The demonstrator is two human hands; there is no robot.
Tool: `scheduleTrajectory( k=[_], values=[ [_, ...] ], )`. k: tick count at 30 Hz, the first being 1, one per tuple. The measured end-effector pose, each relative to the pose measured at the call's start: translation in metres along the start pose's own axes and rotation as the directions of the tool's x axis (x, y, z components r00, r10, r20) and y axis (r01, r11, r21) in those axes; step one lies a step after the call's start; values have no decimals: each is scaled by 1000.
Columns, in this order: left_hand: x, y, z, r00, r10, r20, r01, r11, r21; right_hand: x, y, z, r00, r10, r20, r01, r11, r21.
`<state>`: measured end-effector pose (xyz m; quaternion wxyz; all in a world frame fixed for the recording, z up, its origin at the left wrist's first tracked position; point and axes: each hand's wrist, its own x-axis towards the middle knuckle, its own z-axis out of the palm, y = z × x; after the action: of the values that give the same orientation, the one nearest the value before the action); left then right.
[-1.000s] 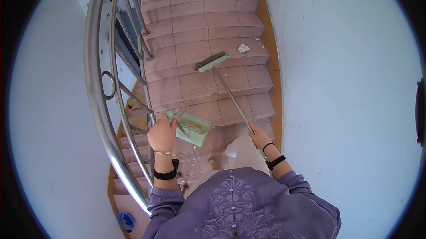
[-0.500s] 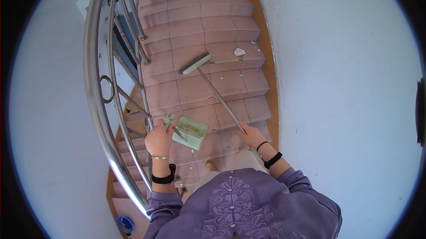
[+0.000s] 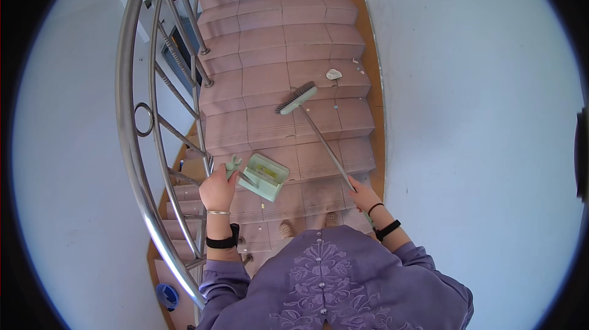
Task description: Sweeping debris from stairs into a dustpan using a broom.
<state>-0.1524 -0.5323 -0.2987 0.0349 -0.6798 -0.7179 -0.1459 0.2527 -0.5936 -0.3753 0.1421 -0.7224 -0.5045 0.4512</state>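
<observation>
My left hand (image 3: 217, 189) is closed round the upright handle of a pale green dustpan (image 3: 264, 176), whose pan rests low on the stairs and has a yellow label inside. In my right hand (image 3: 364, 196) is the long grey handle of a broom (image 3: 297, 98). Its pale green head with dark bristles lies tilted over a step ahead, pointing left and away from me. A crumpled white scrap (image 3: 333, 74) lies on a step beyond the broom head, to its right. Small light bits are scattered on the steps around it.
Pink tiled stairs (image 3: 264, 91) curve upward ahead. A steel handrail (image 3: 127, 84) with balusters runs along the left, a pale wall (image 3: 466, 115) along the right. A blue bucket (image 3: 167, 296) stands on the lower floor at left. My shoes (image 3: 287, 229) are on a step below the dustpan.
The broom head has moved right and slightly nearer, and my right hand has shifted right and down with the handle. The dustpan stays nearly in place. My view has shifted slightly.
</observation>
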Motion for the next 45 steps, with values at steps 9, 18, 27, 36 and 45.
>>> scheduleTrajectory(
  k=[9,18,27,36,45],
  values=[
    [9,78,23,1000,-5,29,5,1000,-6,2,9,-63,977,-215,-3,215,977,-10],
    [6,147,29,998,22,55,-22,1000,-5,129,-70,-56,913,-366,180,362,931,56],
    [0,149,33,999,15,52,-16,1000,16,236,-63,-51,943,-281,180,236,943,235],
    [10,153,32,999,32,44,-32,999,-12,220,-1,-88,989,-140,44,117,933,339],
    [10,152,29,998,46,39,-46,999,0,127,53,-97,993,-78,-91,94,977,190]
  ],
)
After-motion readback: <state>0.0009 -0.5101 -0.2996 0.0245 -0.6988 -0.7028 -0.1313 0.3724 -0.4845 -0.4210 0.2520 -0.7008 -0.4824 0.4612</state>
